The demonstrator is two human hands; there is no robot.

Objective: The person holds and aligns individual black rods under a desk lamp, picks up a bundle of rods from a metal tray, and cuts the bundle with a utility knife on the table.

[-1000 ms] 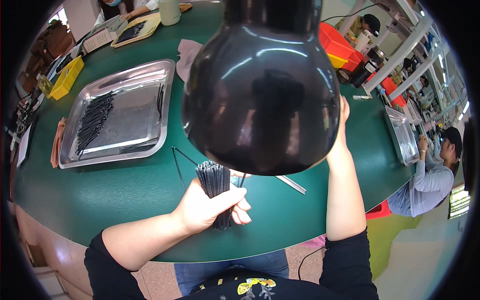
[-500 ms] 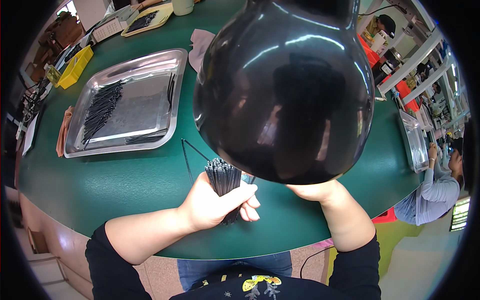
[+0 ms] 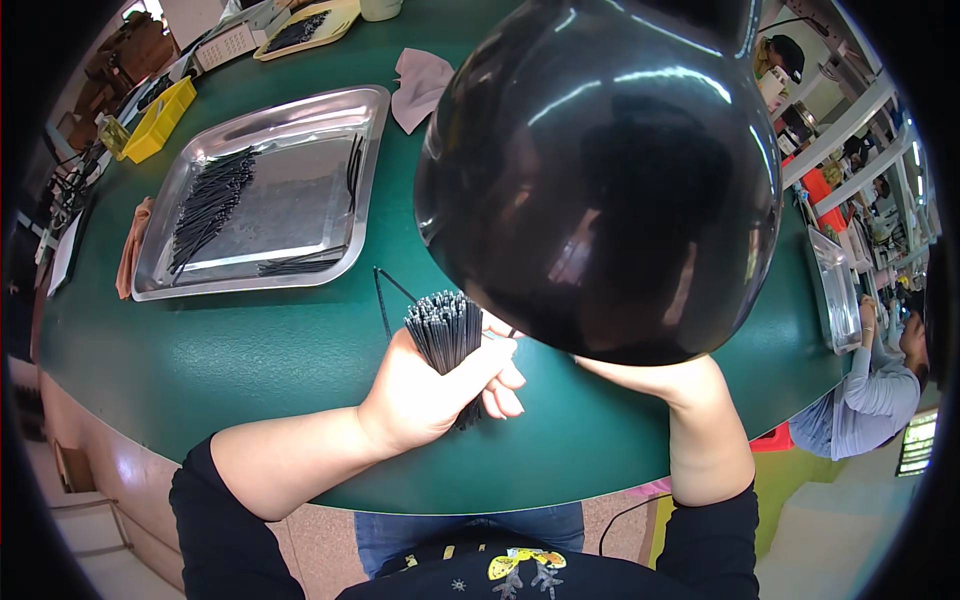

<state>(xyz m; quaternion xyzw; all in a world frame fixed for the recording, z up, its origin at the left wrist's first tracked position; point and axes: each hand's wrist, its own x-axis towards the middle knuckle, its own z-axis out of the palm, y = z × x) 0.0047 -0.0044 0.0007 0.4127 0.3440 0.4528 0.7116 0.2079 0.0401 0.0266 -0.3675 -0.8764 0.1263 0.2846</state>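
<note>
Green table [image 3: 250, 365], black rods [image 3: 445, 335]
Your left hand [image 3: 425, 395] clamps round their middle; behind the lampshade [image 3: 600, 200], your right hand's [image 3: 642, 377] grip can't be told.

Bright, whitish light covers the scene. In front of the hands [image 3: 415, 395], the glossy black lampshade [image 3: 600, 230] carries at least 3 white streaks of glare on its upper curve and dimmer reflections below. Beyond the hands to the left, the metal tray [image 3: 285, 225] gleams along its rim; nearer, the green counter [image 3: 230, 375] has a soft sheen. Far right of the hands, a slatted panel [image 3: 917, 443] glows. Fisheye distortion bows the counter's near edge, and black vignetting swallows all 4 corners.
</note>
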